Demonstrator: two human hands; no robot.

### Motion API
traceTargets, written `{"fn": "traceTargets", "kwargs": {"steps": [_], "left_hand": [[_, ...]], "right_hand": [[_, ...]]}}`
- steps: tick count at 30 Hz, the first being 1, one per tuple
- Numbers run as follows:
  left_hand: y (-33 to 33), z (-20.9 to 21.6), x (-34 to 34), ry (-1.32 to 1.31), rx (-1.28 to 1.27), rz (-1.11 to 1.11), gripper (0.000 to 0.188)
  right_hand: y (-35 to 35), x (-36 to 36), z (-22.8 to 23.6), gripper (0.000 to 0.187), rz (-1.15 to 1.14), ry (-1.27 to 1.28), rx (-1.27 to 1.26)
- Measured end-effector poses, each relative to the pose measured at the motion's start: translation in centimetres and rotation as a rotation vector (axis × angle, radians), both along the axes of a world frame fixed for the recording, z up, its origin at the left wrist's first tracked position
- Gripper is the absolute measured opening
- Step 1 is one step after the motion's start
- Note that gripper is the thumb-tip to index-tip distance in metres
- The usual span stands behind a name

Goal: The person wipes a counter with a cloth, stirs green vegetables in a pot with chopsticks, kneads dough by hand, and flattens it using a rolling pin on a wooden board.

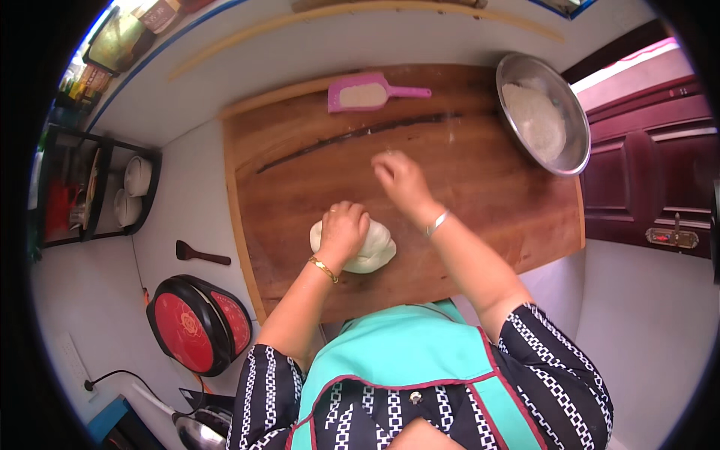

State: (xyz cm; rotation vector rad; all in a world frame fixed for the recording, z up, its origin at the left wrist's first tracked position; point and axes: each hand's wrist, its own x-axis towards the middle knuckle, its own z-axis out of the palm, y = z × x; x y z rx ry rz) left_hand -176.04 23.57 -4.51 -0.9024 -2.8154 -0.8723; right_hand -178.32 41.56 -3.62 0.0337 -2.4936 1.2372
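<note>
A pale, smooth lump of dough [379, 248] lies on a large brown wooden board [480, 217]. My left hand [346, 227] presses on its left part, with the fingers curled over the top. My right hand [401, 178] is beyond the dough and to its right, over the middle of the board and apart from the dough. Its fingers are drawn together in a pinch; whatever they hold, if anything, is hidden.
A pink scoop [358, 95] with flour lies at the board's far edge. At the far right stands a steel bowl [577, 142] of flour [534, 120]. On the left are a wooden spatula [202, 255], a red electric pan [187, 324] and a black rack [94, 187] with bowls.
</note>
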Motion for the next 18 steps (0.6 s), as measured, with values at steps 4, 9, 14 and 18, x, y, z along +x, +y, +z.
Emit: {"fn": "traceTargets", "kwargs": {"steps": [4,9,14,18], "left_hand": [[-0.5,-0.1,0.2,-0.155,-0.152,-0.101,0.021],[-0.1,0.0,1.1,-0.124,-0.065,-0.058,0.018],[-1.0,0.4,2.1,-0.173,-0.089,-0.038,0.018],[-2.4,2.3,5.0,-0.029,0.012,-0.034,0.021]], "right_hand": [[1.9,-13.0,3.5,0.017,0.067,-0.115,0.240],[2.9,-21.7,-1.7,0.017,0.238,-0.325,0.692],[1.9,-21.0,-1.6,0.016,0.178,-0.352,0.890],[1.3,-14.4,2.7,0.013,0.303,-0.163,0.500]]}}
